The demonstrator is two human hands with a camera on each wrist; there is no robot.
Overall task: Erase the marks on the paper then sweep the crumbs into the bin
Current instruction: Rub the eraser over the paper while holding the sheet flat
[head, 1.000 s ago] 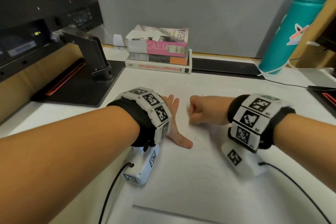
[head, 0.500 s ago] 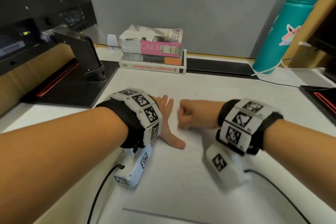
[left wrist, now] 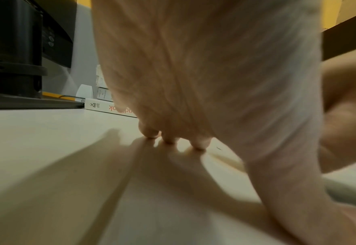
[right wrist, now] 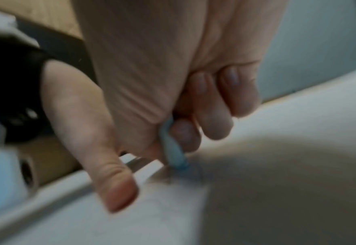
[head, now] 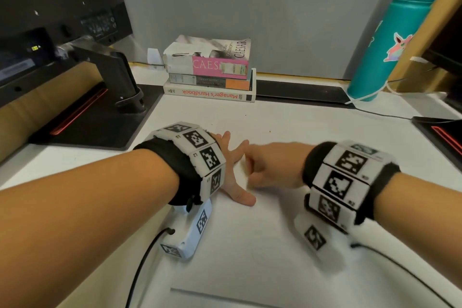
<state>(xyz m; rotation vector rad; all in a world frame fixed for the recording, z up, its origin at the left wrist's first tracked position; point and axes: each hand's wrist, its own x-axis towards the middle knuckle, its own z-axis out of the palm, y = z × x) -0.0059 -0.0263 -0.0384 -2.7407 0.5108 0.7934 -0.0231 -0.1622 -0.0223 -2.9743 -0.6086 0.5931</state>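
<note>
A white sheet of paper [head: 250,245] lies on the white desk in front of me. My left hand [head: 232,172] lies flat on the paper's left part with spread straight fingers [left wrist: 200,144] pressing it down. My right hand [head: 270,167] is curled into a fist just right of the left one. In the right wrist view it pinches a small pale blue eraser [right wrist: 172,149], whose tip touches the paper over faint pencil marks [right wrist: 172,177]. The left thumb [right wrist: 109,182] rests beside it. No bin is in view.
A stack of three books [head: 210,72] stands at the back centre. A black monitor stand [head: 105,97] on its base is at the left, a teal water bottle [head: 390,40] at the back right. Cables run from both wrist devices toward me.
The right fist has slid left along the paper, close up to the left hand's fingers. The left hand stays flat in place.
</note>
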